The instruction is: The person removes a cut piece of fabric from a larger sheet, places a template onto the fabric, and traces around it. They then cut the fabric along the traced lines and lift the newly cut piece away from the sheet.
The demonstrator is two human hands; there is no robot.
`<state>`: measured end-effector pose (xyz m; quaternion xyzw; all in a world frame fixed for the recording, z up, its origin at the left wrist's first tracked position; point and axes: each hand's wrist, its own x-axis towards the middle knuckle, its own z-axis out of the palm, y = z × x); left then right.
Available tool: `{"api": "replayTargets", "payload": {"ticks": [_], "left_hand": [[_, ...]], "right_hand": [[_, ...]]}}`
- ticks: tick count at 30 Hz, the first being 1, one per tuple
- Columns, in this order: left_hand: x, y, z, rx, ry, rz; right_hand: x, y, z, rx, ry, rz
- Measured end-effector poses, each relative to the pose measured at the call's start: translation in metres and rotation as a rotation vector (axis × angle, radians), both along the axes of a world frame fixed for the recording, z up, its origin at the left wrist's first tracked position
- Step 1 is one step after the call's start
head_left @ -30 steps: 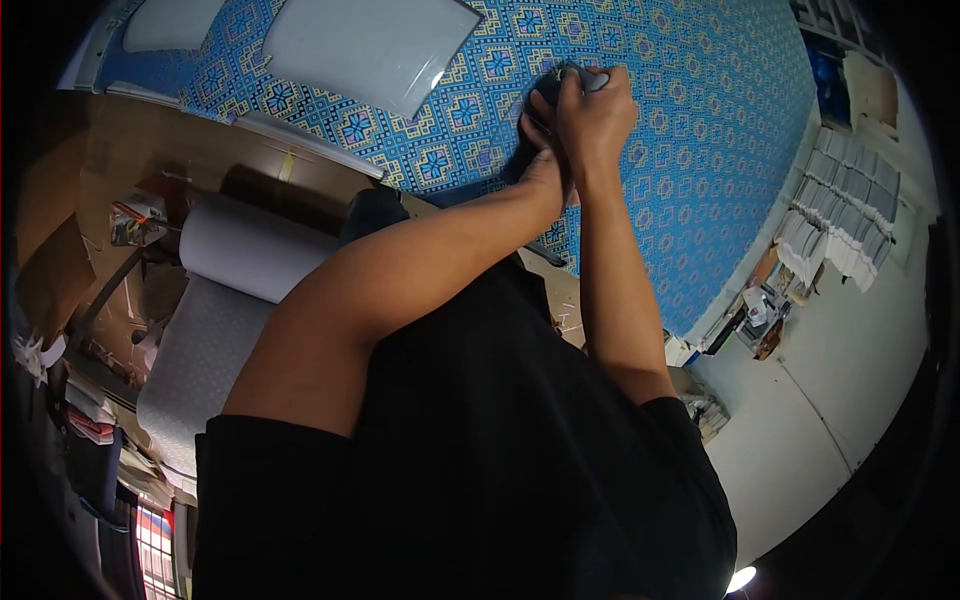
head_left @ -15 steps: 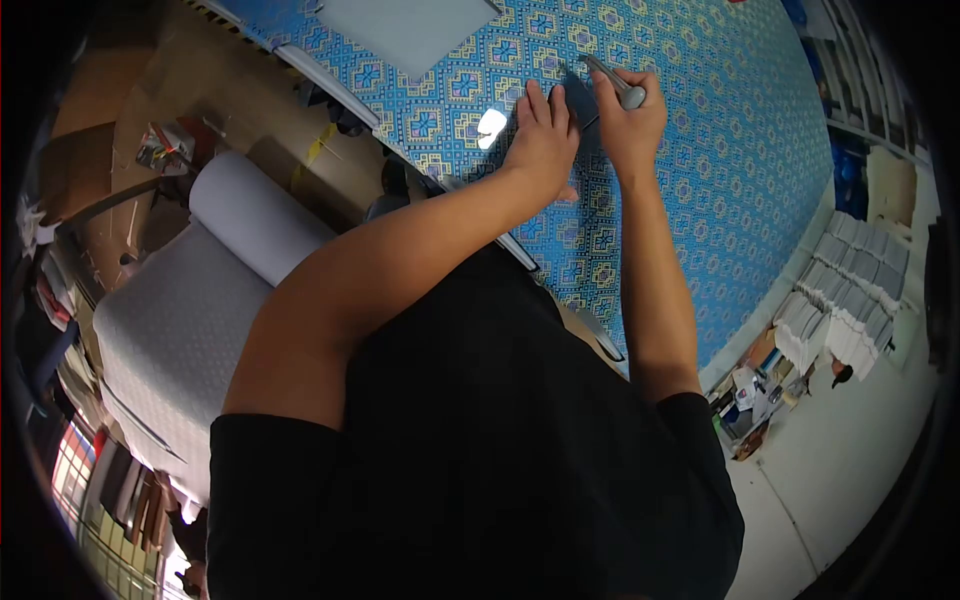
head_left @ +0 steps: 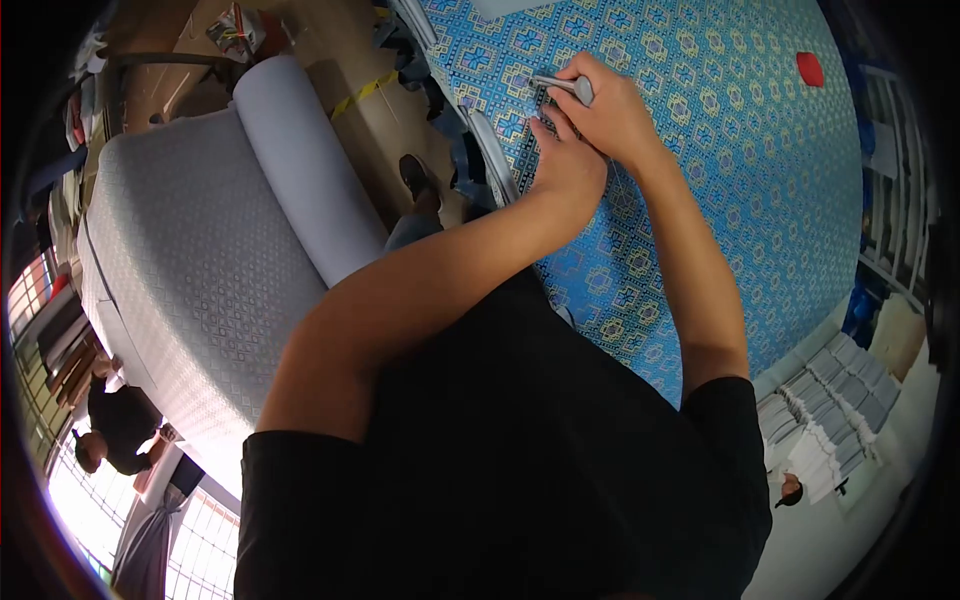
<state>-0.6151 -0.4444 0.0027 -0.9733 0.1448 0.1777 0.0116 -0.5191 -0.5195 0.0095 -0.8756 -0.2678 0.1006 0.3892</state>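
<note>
Blue fabric (head_left: 720, 200) with a repeating geometric pattern lies spread over the table. My left hand (head_left: 572, 180) rests flat on it near the table's edge, fingers stretched forward. Just beyond those fingertips, my right hand (head_left: 610, 110) is closed round a slim grey utility knife (head_left: 570, 86). The knife's tip points left, low over the fabric; its blade is too small to make out. A dark edge shows between my hands, mostly covered by them. Part of a pale grey sheet (head_left: 510, 6) lies on the fabric at the top.
A red object (head_left: 810, 69) lies on the fabric at the far right. Left of the table stand a grey fabric roll (head_left: 310, 165) and a covered surface (head_left: 200, 220). Stacked pale cloths (head_left: 830, 400) are at right. A person (head_left: 120, 430) is at lower left.
The view has turned, bringing the red object in. My right hand has moved the knife left, closer to the table edge and past my left fingertips. The dark grey piece between my hands is now mostly hidden.
</note>
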Motion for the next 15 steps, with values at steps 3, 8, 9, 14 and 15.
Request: {"api": "replayTargets", "payload": {"ticks": [3, 8, 9, 14, 15], "left_hand": [[-0.004, 0.006, 0.002, 0.017, 0.040, 0.020], [-0.005, 0.012, 0.008, -0.037, 0.104, 0.034], [-0.006, 0.013, 0.009, -0.049, 0.091, 0.038], [-0.004, 0.013, 0.008, -0.052, 0.093, 0.048], [-0.003, 0.012, 0.008, -0.038, 0.101, 0.033]], "right_hand": [[0.000, 0.000, -0.006, -0.029, -0.003, 0.049], [0.003, 0.000, -0.006, -0.081, -0.049, 0.120], [0.004, 0.000, -0.007, -0.097, -0.073, 0.139], [0.003, 0.011, 0.008, -0.256, -0.034, 0.157], [0.003, 0.014, 0.010, -0.284, -0.069, 0.156]]}}
